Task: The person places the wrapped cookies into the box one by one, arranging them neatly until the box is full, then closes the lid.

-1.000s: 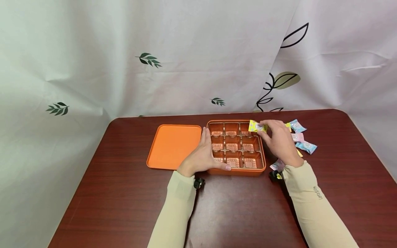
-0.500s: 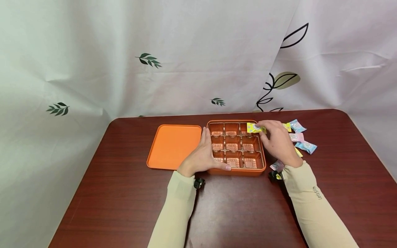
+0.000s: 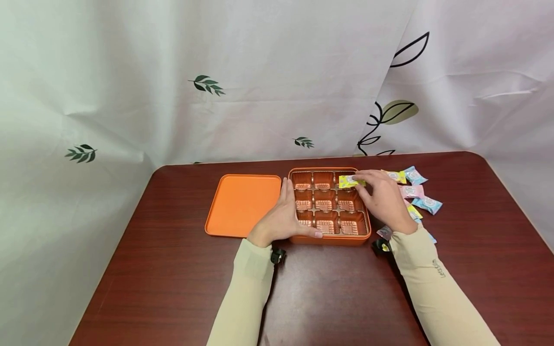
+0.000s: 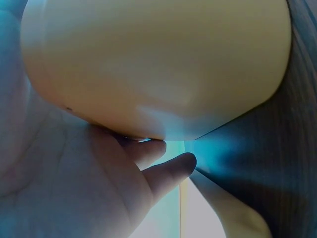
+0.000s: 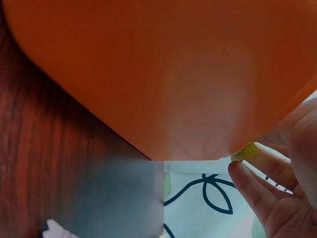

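Observation:
An orange box (image 3: 333, 240) with a copper-coloured divided tray stands on the table. My left hand (image 3: 281, 218) rests against its left side, fingers straight and thumb along the front rim. In the left wrist view the palm and fingers (image 4: 168, 176) lie by the box wall (image 4: 158, 64). My right hand (image 3: 383, 194) pinches a yellow wrapped candy (image 3: 347, 181) over the back right compartment. Only a bit of that yellow wrapper (image 5: 246, 151) shows past the box in the right wrist view. The compartments in sight hold nothing; the left column is partly covered by my left hand.
To the left of the box lies a flat orange lid (image 3: 244, 204). Several wrapped candies, such as a blue one (image 3: 427, 205), a pink one (image 3: 412, 191) and a yellow one (image 3: 397, 177), lie right of the box. Behind the table (image 3: 173, 278) hangs a leaf-printed curtain (image 3: 259, 72).
My right hand has moved a little left and towards me with the yellow candy, further over the back right compartment. My left hand and the box have stayed in place.

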Demonstrator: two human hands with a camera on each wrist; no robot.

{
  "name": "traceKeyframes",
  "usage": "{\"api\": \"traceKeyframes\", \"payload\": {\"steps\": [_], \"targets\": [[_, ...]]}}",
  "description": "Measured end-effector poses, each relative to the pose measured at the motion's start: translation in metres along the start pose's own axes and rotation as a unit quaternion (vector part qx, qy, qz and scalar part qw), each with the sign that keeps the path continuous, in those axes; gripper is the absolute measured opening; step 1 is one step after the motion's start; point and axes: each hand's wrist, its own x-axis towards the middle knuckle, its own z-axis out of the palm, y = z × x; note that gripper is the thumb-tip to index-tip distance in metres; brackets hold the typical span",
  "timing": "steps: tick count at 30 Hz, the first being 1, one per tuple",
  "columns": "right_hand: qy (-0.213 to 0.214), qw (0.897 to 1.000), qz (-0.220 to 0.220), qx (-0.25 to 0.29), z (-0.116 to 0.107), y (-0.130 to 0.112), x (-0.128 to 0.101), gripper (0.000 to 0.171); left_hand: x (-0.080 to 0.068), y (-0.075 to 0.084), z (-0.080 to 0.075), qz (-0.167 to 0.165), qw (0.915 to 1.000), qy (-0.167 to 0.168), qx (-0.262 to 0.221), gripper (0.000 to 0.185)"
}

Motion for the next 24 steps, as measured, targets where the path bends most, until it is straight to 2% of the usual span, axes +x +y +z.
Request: {"api": "traceKeyframes", "payload": {"steps": [17,24], "targets": [[-0.017,0.999,-0.029,-0.005,0.0026,0.0002,0.0008,0.021,0.0001,-0.0005,0.0013,0.006,1.0,0.006,0.005,0.155],[-0.024,0.999,-0.027,-0.013,0.002,-0.0007,0.0011,0.02,0.0002,-0.0009,0.0012,0.006,0.9999,0.008,0.005,0.154]]}}
